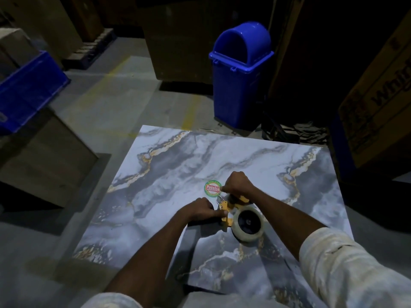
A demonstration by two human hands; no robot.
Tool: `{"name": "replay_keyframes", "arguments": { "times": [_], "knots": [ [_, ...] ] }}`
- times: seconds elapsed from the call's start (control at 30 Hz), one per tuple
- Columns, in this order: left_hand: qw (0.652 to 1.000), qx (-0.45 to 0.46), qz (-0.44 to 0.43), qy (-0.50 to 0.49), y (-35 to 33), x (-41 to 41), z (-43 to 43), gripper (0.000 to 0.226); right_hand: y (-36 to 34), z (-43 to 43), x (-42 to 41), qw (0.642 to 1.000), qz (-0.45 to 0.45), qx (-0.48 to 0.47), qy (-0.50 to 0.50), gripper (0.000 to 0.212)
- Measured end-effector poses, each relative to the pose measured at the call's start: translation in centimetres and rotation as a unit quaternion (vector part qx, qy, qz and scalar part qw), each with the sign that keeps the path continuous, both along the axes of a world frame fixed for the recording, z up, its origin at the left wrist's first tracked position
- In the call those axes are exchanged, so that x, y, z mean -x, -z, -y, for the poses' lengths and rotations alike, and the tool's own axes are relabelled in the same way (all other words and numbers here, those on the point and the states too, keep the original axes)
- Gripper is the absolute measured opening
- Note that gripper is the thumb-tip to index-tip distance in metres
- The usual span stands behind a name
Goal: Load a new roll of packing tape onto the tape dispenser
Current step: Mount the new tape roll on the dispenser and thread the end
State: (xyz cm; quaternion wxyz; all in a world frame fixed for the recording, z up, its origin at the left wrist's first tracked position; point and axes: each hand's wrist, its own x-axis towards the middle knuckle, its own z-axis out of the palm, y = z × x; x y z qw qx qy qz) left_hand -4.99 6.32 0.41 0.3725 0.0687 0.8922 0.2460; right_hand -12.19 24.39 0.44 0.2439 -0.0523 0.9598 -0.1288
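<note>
I have both arms stretched forward, meeting at the tape dispenser (226,207). My left hand (200,208) sits just left of the dispenser, knuckles up, fingers curled and pinching its yellow frame. My right hand (238,182) is on the dispenser's far side, balled into a tight fist around that end, fingertips hidden beneath. The left forearm (155,252) and right forearm (284,221) are bare. The pale right sleeve (333,258) and left sleeve (111,301) end well back from the dispenser.
</note>
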Motion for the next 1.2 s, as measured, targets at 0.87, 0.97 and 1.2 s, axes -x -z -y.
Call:
{"name": "replay_keyframes", "arguments": {
  "times": [0.87,0.97,1.2],
  "knots": [
    [0.897,-0.208,0.209,-0.329,-6.7,-3.0,-2.5,0.008,-8.3,-3.7,-5.8,0.908,-0.24,0.344,0.008,0.01],
    [0.831,-0.294,0.286,-0.376,-6.5,-3.7,-1.6,0.009,-7.9,-4.0,-6.2,0.894,-0.285,0.345,0.003,0.01],
    [0.892,-0.281,0.155,-0.319,-5.7,-6.5,-2.9,0.007,-7.9,-2.1,-8.3,0.869,-0.35,0.351,-0.012,0.01]
  ]
}}
